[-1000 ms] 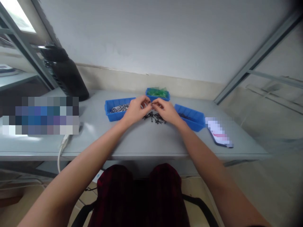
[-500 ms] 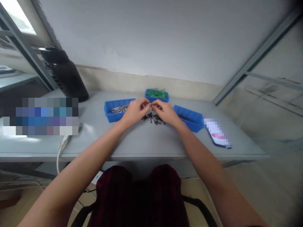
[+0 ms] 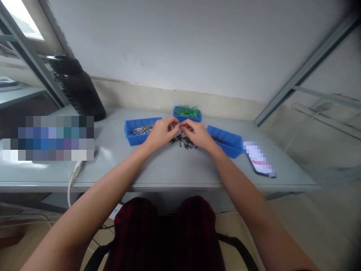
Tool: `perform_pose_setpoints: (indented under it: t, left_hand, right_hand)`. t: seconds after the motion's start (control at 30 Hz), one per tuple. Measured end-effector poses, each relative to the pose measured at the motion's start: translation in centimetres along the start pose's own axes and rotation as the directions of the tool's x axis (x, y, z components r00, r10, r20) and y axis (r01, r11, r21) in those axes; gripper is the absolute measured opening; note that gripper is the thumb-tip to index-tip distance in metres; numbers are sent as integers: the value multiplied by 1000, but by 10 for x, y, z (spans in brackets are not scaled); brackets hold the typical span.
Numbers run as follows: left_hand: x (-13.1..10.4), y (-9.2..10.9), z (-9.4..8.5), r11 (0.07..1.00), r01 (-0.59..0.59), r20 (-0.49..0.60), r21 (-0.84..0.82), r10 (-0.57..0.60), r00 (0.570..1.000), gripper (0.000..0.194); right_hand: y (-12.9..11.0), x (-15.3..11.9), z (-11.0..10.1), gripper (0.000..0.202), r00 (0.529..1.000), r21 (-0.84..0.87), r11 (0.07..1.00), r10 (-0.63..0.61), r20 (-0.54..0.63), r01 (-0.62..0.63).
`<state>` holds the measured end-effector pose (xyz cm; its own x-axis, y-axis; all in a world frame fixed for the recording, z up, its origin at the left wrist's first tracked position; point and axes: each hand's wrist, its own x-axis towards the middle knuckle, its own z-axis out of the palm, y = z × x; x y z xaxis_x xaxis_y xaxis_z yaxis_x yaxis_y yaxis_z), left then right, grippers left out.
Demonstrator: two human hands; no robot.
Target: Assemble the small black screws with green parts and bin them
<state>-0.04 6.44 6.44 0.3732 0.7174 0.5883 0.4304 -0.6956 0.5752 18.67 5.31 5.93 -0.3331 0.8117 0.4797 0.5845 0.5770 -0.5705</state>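
My left hand and my right hand meet at the fingertips above the desk, both pinched closed. Whatever sits between their fingers is too small to make out. Just below them lies a loose pile of black screws. Beside my left hand stands a blue bin with silvery metal pieces in it. To the right of my right hand, another blue bin holds dark pieces. Behind the hands, a third blue bin contains green plastic bags.
A large black bottle stands at the back left, against the wall. A phone with a lit screen lies on the right of the grey desk. On the left are a blurred-out object and a white cable.
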Motion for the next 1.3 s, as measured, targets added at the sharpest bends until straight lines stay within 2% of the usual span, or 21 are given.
perform_pose_setpoints:
  t: [1.3]
  left_hand:
    - [0,-1,-1,1000,-13,21,20,12,1000,17]
  right_hand:
    - [1,0,0,23,1000,-20,1000,-24,4,24]
